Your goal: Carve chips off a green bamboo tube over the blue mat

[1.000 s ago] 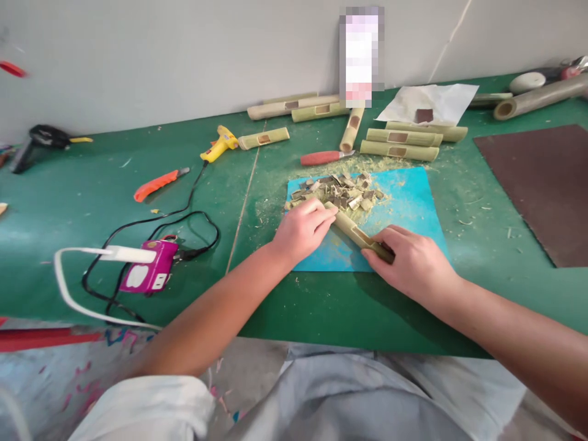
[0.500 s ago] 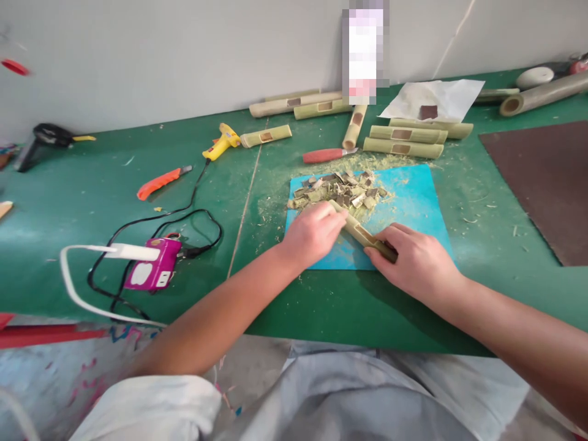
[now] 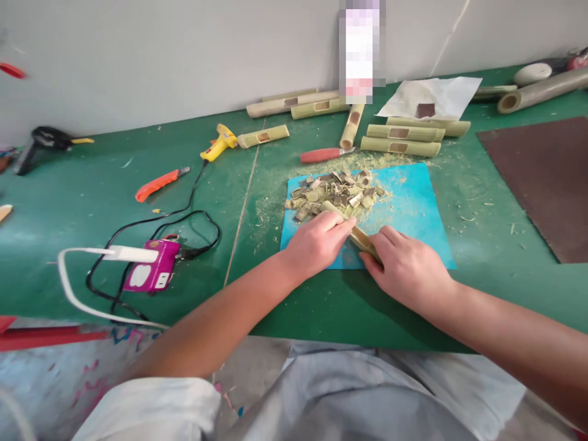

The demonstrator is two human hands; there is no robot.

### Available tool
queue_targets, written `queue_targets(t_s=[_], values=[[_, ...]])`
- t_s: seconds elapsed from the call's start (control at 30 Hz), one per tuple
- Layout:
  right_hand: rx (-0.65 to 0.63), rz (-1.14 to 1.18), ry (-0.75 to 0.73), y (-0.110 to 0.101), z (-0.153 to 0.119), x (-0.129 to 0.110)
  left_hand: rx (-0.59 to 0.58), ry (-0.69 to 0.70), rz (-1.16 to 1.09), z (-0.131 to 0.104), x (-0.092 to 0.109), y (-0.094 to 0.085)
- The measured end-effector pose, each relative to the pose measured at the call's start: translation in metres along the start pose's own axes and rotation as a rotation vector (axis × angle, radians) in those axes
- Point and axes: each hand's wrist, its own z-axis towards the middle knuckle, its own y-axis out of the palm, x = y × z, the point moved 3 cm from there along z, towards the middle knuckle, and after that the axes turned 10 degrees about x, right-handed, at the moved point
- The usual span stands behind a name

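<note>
A bamboo tube (image 3: 362, 238) with a cut opening slants across the blue mat (image 3: 407, 211). My left hand (image 3: 318, 242) is closed round its upper left part, with the far end showing past the fingers. Round the lower right end, my right hand (image 3: 407, 260) is closed too and covers that tip. Beyond the tube, on the mat, lies a heap of bamboo chips (image 3: 340, 191) with fine shavings. A red-handled knife (image 3: 321, 155) rests just behind the mat.
Several cut tubes (image 3: 402, 147) lie at the back, near white paper (image 3: 427, 98). Leftward are a yellow glue gun (image 3: 220, 144), an orange cutter (image 3: 158, 185), and a purple power strip (image 3: 156, 266) with cables. A brown sheet (image 3: 542, 184) is at right.
My left hand has slid a little along the tube toward my right hand, and the hands are nearer each other. My right hand has shifted slightly left and covers more of the tube.
</note>
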Motion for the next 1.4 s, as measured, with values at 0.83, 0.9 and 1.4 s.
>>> queue_targets(t_s=[0.83,0.9,1.4], values=[[-0.045,-0.005,0.044,0.003,0.000,0.000,0.002,0.020,0.000,-0.001,-0.001,0.002],[0.004,-0.085,-0.048,0.002,-0.001,-0.003,-0.004,0.015,-0.007,0.000,-0.001,0.001],[0.006,-0.001,-0.013,0.000,-0.003,-0.001,-0.018,0.011,-0.012,0.001,-0.001,-0.001]])
